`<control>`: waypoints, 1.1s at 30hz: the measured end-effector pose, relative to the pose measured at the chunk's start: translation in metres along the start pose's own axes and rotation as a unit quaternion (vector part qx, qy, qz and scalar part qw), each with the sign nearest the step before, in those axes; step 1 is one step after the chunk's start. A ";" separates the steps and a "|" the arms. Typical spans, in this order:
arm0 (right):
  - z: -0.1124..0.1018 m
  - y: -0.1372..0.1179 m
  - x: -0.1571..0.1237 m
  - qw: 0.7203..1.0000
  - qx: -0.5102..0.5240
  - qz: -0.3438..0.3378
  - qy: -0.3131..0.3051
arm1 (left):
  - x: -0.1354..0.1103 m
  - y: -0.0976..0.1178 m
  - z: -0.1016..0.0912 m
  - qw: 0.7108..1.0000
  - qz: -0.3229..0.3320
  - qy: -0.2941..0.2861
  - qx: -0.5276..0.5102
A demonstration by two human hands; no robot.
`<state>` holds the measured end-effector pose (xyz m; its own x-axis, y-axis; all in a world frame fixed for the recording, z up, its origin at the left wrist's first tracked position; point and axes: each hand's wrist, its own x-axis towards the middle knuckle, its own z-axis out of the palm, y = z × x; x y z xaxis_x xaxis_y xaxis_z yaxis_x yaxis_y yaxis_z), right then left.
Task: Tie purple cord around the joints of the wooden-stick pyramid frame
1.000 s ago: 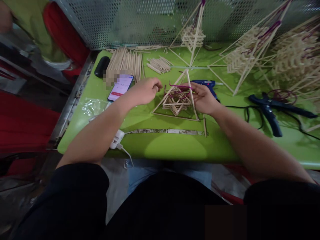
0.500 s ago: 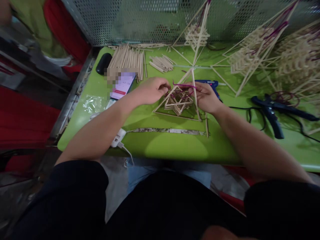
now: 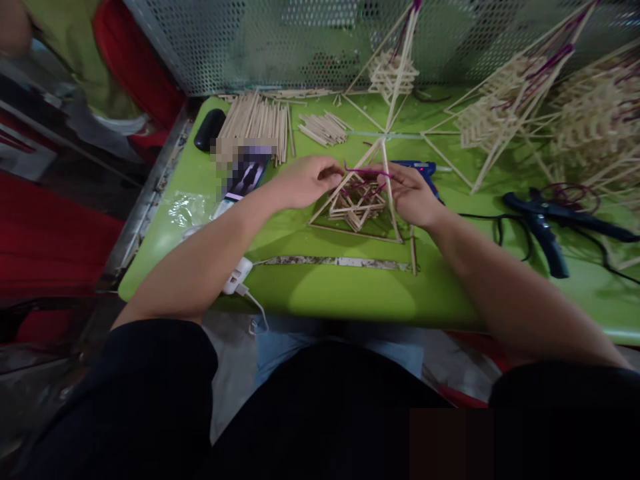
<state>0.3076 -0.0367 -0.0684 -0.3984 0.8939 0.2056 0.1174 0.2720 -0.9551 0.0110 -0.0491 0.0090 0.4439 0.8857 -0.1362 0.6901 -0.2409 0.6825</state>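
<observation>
A small frame of thin wooden sticks point(image 3: 356, 217), with a pyramid outline around a stacked star-like lattice, stands on the green table before me. Purple string point(image 3: 369, 172) runs across its upper part and down into the lattice. My left hand point(image 3: 313, 181) is closed at the frame's left side, fingertips pinched together by the string; the exact grip is partly hidden. On the other side, my right hand point(image 3: 413, 193) pinches the string beside the right-hand stick, its fingers partly behind that stick.
Behind my right hand lies a blue glue gun point(image 3: 423, 170). Dark-handled cutters point(image 3: 540, 227) are farther right. Similar stick frames point(image 3: 493, 110) stand at the back. Loose sticks point(image 3: 255, 123), a phone point(image 3: 245, 177) and a white charger point(image 3: 237, 277) lie left. A flat strip point(image 3: 340, 261) lies in front.
My hands and the stick frame are almost where they were, with only slight finger movement at the string. The phone screen now shows a darker picture.
</observation>
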 end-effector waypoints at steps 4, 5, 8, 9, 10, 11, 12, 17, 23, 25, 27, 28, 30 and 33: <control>-0.001 0.001 0.003 1.000 -0.006 -0.009 0.009 | 0.010 -0.004 0.009 1.000 0.007 0.023 -0.020; -0.002 0.001 0.003 1.000 -0.009 -0.009 0.010 | 0.012 -0.006 0.011 0.999 0.007 0.031 -0.026; -0.002 0.001 0.004 1.000 -0.015 -0.011 0.008 | 0.015 -0.006 0.014 0.997 0.018 0.054 -0.048; -0.002 0.001 0.004 1.000 -0.016 -0.011 0.008 | 0.015 -0.004 0.015 0.996 0.026 0.059 -0.056; -0.002 0.001 0.004 1.000 -0.016 -0.011 0.008 | 0.015 -0.002 0.015 0.995 0.036 0.063 -0.064; -0.002 0.001 0.004 1.000 -0.015 -0.009 0.008 | 0.014 0.000 0.016 0.994 0.044 0.065 -0.071; -0.002 0.002 0.005 1.000 -0.014 -0.008 0.008 | 0.014 0.002 0.017 0.994 0.051 0.064 -0.078; -0.001 0.004 0.002 0.999 -0.027 -0.007 0.027 | 0.018 0.003 0.025 0.990 0.061 0.043 -0.120; -0.002 0.005 -0.002 0.998 -0.036 -0.011 0.046 | 0.029 -0.007 0.037 0.983 0.086 0.025 -0.160; -0.003 0.004 -0.002 0.998 -0.037 -0.013 0.043 | 0.030 -0.007 0.039 0.984 0.084 0.030 -0.155; -0.004 0.003 -0.002 0.998 -0.043 -0.016 0.042 | 0.030 -0.006 0.039 0.984 0.082 0.038 -0.156; -0.004 0.003 -0.002 0.998 -0.048 -0.017 0.041 | 0.030 -0.006 0.039 0.983 0.080 0.040 -0.159; -0.005 0.001 -0.004 0.997 -0.060 -0.019 0.037 | 0.029 -0.004 0.038 0.983 0.070 0.041 -0.164; -0.006 -0.002 -0.006 0.997 -0.068 -0.020 0.036 | 0.026 -0.003 0.032 0.985 0.049 0.044 -0.163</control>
<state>0.3153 -0.0407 -0.0665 -0.3392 0.9032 0.2629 0.2266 0.3497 -0.9090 0.0385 -0.0381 -0.0195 0.4380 0.8990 -0.0056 0.4208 -0.1995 0.8849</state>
